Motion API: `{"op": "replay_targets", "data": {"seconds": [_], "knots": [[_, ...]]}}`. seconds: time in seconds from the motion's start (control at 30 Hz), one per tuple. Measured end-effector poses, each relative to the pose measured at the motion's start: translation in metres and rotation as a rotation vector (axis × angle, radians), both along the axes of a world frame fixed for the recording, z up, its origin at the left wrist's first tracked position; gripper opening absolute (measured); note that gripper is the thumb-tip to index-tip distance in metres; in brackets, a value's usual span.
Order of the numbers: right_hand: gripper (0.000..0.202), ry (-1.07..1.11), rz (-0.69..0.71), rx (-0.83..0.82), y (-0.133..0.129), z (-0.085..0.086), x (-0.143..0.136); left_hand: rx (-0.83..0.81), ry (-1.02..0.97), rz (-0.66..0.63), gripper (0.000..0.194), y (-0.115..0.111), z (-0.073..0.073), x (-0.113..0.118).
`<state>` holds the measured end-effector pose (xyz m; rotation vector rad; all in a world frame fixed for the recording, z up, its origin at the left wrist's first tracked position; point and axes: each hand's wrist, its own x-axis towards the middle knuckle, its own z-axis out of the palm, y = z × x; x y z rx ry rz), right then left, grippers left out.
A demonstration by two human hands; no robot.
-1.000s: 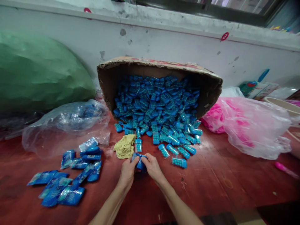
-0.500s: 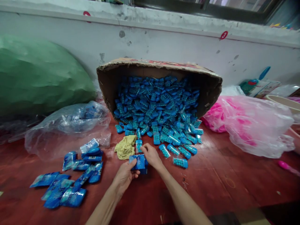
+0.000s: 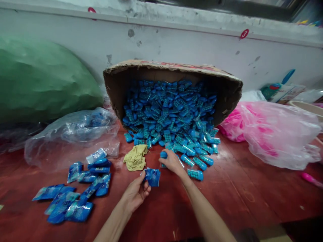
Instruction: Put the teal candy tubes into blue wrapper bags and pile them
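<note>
A shiny blue printed pouch (image 3: pixel 152 177) is pinched between the thumb and fingers of my left hand (image 3: pixel 136 191), low over the table. My right hand (image 3: pixel 173 162) closes its fingers round a small clear bottle (image 3: pixel 163 155) with a blue cap, at the near edge of the heap. Similar bottles filled with turquoise balls (image 3: pixel 174 114) spill out of a cardboard box (image 3: pixel 111 90) lying on its side. Just behind my left hand lies a crumpled yellow cloth (image 3: pixel 136 158). Several filled blue pouches (image 3: pixel 79 211) lie in a loose group on the left.
The red table (image 3: pixel 227 201) runs along a white wall. Left stand a big green sack (image 3: pixel 45 80) and a clear plastic bag (image 3: pixel 73 131) with blue contents. A bag with pink items (image 3: pixel 280 134) and a pink spoon-like piece (image 3: pixel 311 179) lie to the right.
My right hand has moved from beside the pouch to the right and taken hold of a bottle. The bottle beside the yellow cloth no longer lies there. My left hand still holds a pouch.
</note>
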<state>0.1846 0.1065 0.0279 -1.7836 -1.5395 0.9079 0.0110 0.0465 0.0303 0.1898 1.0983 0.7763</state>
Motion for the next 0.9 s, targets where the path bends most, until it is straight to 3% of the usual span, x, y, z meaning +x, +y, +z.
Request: {"op": "replay_targets", "data": {"seconds": [0.07, 0.2, 0.4, 0.5, 0.6, 0.9], "knots": [[0.021, 0.107, -0.031, -0.022, -0.010, -0.001, 0.009, 0.004, -0.003, 0.010, 0.025, -0.001, -0.003, 0.002], [0.033, 0.335, -0.086, -0.060, -0.034, 0.004, 0.008, 0.034, 0.008, 0.029, 0.027, -0.001, -0.009, 0.004], [0.028, 0.837, -0.213, -0.025, -0.059, 0.016, -0.011, 0.268, 0.121, 0.018, 0.036, -0.003, -0.011, 0.007], [0.020, 0.859, -0.245, 0.062, -0.064, 0.016, -0.018, 0.311, 0.155, 0.015, 0.036, -0.005, -0.008, 0.010], [0.018, 0.836, -0.259, 0.046, -0.070, 0.014, -0.023, 0.313, 0.116, 0.013, 0.033, -0.006, -0.002, 0.011], [0.025, 0.898, -0.322, 0.086, -0.083, 0.013, -0.026, 0.163, 0.085, 0.093, 0.022, -0.006, -0.004, 0.011]]}}
